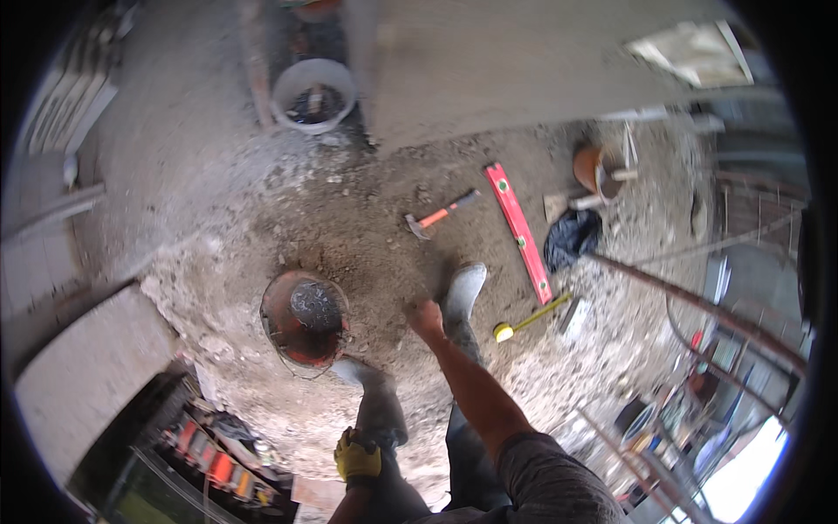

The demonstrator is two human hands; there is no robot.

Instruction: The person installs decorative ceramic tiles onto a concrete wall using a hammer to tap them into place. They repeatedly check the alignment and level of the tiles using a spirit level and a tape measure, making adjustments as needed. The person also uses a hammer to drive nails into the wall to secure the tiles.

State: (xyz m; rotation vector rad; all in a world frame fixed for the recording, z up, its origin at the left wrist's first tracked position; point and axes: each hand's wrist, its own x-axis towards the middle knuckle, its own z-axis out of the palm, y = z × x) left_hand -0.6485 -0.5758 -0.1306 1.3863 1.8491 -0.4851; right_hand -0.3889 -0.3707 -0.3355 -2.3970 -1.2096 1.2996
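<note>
My left hand, in a yellow work glove with dark fingertips, rests on my left leg near the knee and holds nothing that I can see. Bare and closed, my right hand hangs low over the dirt beside my right boot. A dark blur lies just beyond its fingers; what it grips, if anything, is not clear. A reddish bucket with grey material inside stands by my left boot. Ahead on the dirt lie an orange-handled hammer and a red spirit level.
Right of my boots lies a yellow tape measure, its blade extended. A black plastic bag and another bucket lie beyond the level. A pale bucket stands far ahead. A rusty bar slants across the right side.
</note>
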